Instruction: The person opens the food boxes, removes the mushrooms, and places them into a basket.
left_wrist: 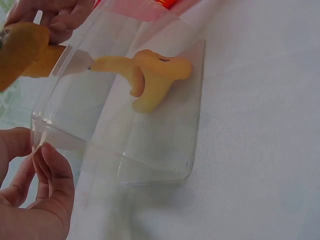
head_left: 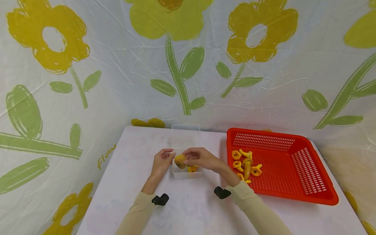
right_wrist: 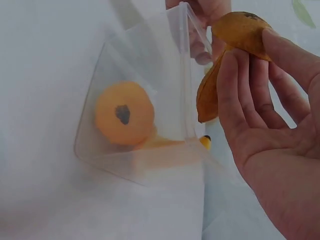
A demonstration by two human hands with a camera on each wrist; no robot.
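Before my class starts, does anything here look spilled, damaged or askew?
Nothing stands out: yellow-orange mushrooms lie inside the red basket and clear box; the right grip holds a brownish mushroom. No spill or damage shows.

A brown-ochre held mushroom (head_left: 180, 161), its cap darkly patched, shows above a clear, colourless tub (head_left: 183, 175) with yellow-orange mushrooms (left_wrist: 165, 70), one black-spotted at its centre. A bright red basket (head_left: 326, 195), patterned with rows of small slots, contains dark-centred yellow pieces (head_left: 256, 170) and a tan-brown mushroom (head_left: 246, 169). Black wrist cameras (head_left: 222, 192) contrast with beige sleeves (head_left: 138, 209) over a whitish, faintly mottled worktop (head_left: 188, 212). Behind, a pale grey-white cloth (head_left: 141, 65) bears mustard flowers (head_left: 70, 29) with white centres, a lime-yellow bloom (head_left: 164, 24) with an orange middle, green leaves (head_left: 192, 63) edged in white, and mustard lettering (head_left: 107, 155).
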